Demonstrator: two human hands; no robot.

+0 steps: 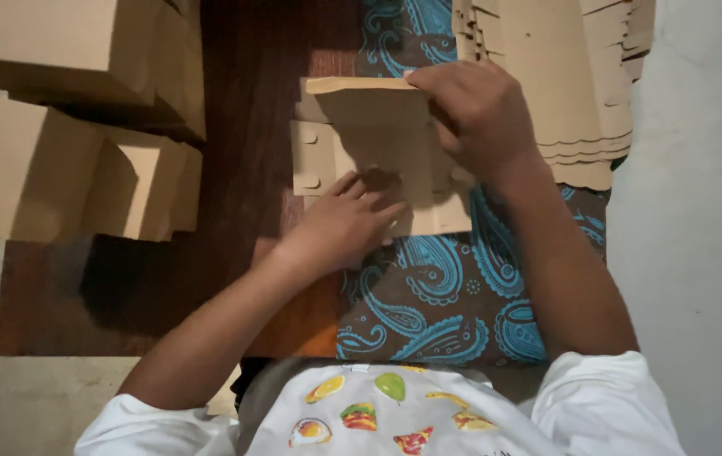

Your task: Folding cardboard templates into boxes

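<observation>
A flat brown cardboard box blank point(378, 135) lies on a blue paisley cloth point(437, 295) in the middle of the view. My left hand point(348, 224) presses flat on its near part, fingers spread. My right hand point(479, 110) grips the blank's far flap point(361, 85) and holds it folded upward. Both forearms reach in from the bottom of the view.
Several folded brown cardboard boxes point(57, 143) are stacked at the left on a dark wooden surface point(243, 127). A pile of flat cardboard blanks point(572, 76) lies at the upper right. A pale wall or floor point(699, 211) runs along the right.
</observation>
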